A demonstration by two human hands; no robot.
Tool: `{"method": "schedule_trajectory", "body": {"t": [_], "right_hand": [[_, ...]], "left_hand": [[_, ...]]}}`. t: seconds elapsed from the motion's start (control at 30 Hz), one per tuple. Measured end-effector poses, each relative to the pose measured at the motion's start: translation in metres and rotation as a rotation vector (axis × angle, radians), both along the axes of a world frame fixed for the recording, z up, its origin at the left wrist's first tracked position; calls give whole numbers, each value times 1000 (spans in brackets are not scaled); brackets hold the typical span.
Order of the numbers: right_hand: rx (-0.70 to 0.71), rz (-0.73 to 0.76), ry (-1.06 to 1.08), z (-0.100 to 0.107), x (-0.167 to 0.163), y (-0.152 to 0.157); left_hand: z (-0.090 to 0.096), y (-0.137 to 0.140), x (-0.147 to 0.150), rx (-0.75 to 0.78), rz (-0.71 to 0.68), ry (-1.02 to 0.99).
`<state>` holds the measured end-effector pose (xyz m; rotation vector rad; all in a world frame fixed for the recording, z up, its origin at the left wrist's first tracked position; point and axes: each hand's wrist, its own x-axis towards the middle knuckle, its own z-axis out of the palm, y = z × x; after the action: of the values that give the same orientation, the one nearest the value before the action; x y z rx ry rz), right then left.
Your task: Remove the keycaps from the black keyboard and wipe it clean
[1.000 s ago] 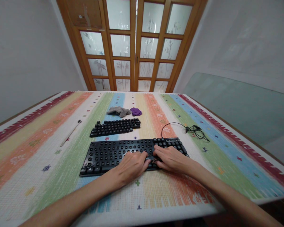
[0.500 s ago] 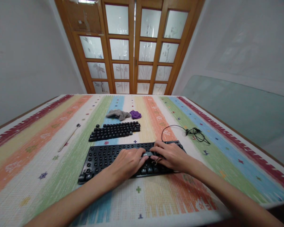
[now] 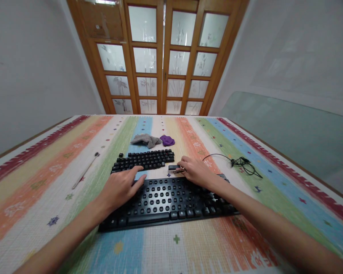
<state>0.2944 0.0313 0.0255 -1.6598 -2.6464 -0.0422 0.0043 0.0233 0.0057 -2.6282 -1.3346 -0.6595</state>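
Note:
A black keyboard [image 3: 157,198] lies in front of me, many of its key positions bare, with keycaps left along the bottom and at the right. Behind it sit rows of loose black keycaps [image 3: 148,159]. My right hand [image 3: 193,169] pinches a wide black keycap [image 3: 173,167] at the right end of those rows. A thin brass-coloured wire tool [image 3: 178,171] pokes out from under the same fingers. My left hand [image 3: 122,187] spreads thumb and index finger over the keyboard's left part, its index fingertip by the front row of loose keycaps.
A grey cloth [image 3: 146,140] and a purple cloth [image 3: 167,140] lie beyond the keycaps. A slim brush [image 3: 85,170] rests at left. The coiled black cable [image 3: 246,166] is at right. Everything stands on a striped tablecloth [image 3: 60,198]; glazed wooden doors [image 3: 164,76] rise behind.
My right hand has lifted from the keyboard and carried the wide keycap away to the loose rows. My left hand has let go of it and moved left, its fingers opening.

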Motion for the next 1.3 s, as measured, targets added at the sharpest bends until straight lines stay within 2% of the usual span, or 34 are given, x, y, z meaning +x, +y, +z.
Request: {"method": "schedule_trajectory", "body": {"t": [0.17,0.33,1.0,1.3], "right_hand": [[4,-36,-74,-5,-8,13],[2,-38,-104,-10,-10,22],[26,-12,-85,-16,-16,29],[136,198,31,-25,-22,36]], "left_hand": [[-3,6,-43,-13,151,-68],[-3,5,-61,-56,241,-150],[-2,-3,-59,-51,232,-134],[-6,-2,-60,-63,237,-138]]}}
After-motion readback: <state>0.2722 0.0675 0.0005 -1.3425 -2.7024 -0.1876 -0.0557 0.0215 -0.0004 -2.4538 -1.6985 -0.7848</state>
